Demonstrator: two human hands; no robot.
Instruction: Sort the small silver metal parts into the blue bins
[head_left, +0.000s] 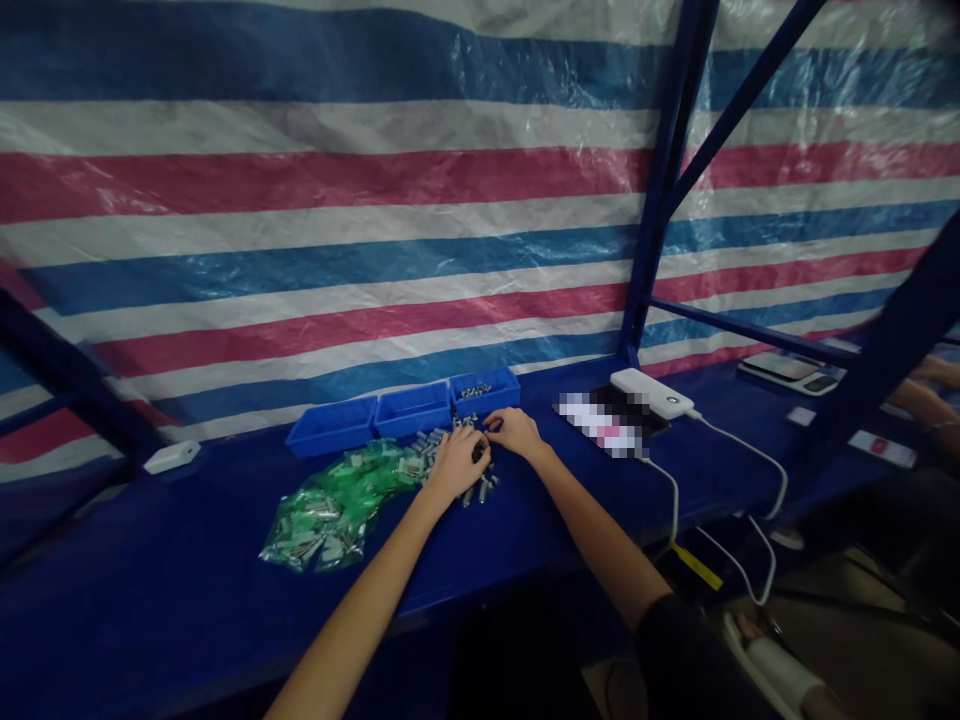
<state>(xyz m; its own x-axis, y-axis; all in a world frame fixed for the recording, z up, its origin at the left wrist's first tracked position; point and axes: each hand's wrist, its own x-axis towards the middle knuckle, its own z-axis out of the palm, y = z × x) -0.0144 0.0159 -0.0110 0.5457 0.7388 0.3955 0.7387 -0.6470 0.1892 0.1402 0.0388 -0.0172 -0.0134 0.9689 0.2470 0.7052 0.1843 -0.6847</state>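
My left hand (456, 464) rests over a pile of small grey metal cylinders (481, 490), its fingers curled; what they hold is hidden. Just right of it is my right hand (516, 433), thumb and fingertips drawn together in a pinch, and anything between them is too small to name. Behind the hands stands a blue bin (495, 400) with small metal parts in it. Two more blue bins, a middle one (412, 412) and a left one (330, 428), stand in line with it. Green-tinted clear plastic bags (322, 520) with small parts inside lie left of my left hand.
On the right lie a phone (645, 412) and a white power bank (651, 394) with white cables (750, 448). A white box (172, 457) sits far left. Blue frame posts (660, 200) rise behind the table (225, 610). Another person's hand (930, 400) shows at far right.
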